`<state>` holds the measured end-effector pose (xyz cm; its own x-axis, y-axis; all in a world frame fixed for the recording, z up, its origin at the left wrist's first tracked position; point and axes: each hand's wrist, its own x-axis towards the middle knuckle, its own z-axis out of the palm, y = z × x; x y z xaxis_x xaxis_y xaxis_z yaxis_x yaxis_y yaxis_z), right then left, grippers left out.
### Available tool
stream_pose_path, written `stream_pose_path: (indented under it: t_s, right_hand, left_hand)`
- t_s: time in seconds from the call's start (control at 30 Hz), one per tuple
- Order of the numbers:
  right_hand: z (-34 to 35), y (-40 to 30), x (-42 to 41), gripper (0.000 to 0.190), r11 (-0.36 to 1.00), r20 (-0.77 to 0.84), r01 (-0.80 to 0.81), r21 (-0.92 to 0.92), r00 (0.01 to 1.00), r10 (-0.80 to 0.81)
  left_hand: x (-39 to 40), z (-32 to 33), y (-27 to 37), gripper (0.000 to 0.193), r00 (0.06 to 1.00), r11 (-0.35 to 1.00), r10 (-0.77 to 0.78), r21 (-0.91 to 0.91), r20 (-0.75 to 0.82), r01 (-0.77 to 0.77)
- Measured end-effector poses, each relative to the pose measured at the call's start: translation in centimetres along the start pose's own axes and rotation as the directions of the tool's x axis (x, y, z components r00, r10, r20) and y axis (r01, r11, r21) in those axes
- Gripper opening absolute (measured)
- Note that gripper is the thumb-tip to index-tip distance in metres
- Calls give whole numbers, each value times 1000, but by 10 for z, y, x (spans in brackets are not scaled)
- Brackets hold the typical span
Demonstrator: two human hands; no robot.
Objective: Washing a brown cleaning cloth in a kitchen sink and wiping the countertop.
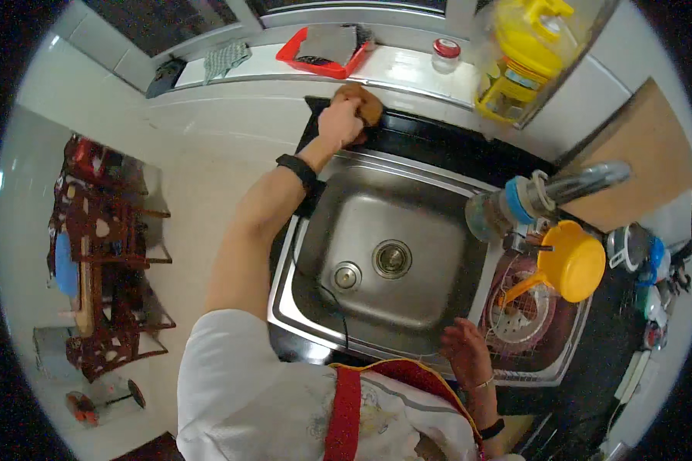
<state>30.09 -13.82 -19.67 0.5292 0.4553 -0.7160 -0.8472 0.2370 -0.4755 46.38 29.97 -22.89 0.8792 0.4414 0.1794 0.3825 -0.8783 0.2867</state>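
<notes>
My left hand (343,121) is stretched to the back left corner of the black countertop (432,141), shut on a brown cloth (367,107) pressed against the counter. In front of me lies a stainless steel sink (415,213) with a drain (392,259) and a loose metal strainer (346,276) in its basin. Over the sink's front right edge hangs my right hand (466,348), its fingers apart and holding nothing. A thin dark cord (337,299) crosses the left side of the basin.
Right of the basin are a faucet (522,243), a yellow dipper (574,262) and a wire rack (519,311). A red tray (337,70), a red-lidded jar (445,56) and a checked cloth (225,59) rest on the windowsill. Yellow bottles (516,69) stand back right.
</notes>
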Motion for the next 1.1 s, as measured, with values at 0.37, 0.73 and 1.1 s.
stream_pose_path:
  t_s: [0.37, 0.73, 1.1]
  right_hand:
    - [-19, -9, -5, 30, 994, 42, 74, 76, 996, -78]
    - [-13, -4, -16, 28, 989, -146, 106, 99, 985, -90]
    - [-12, 17, -66, 27, 991, 33, 125, 54, 991, -127]
  left_hand:
    - [-68, 118, 236, 33, 664, 499, 748, -667, 9, -553]
    - [-52, 85, 20, 36, 604, 595, 796, -156, -21, -789]
    - [-206, -31, -54, 65, 812, 832, 524, 52, 257, -553]
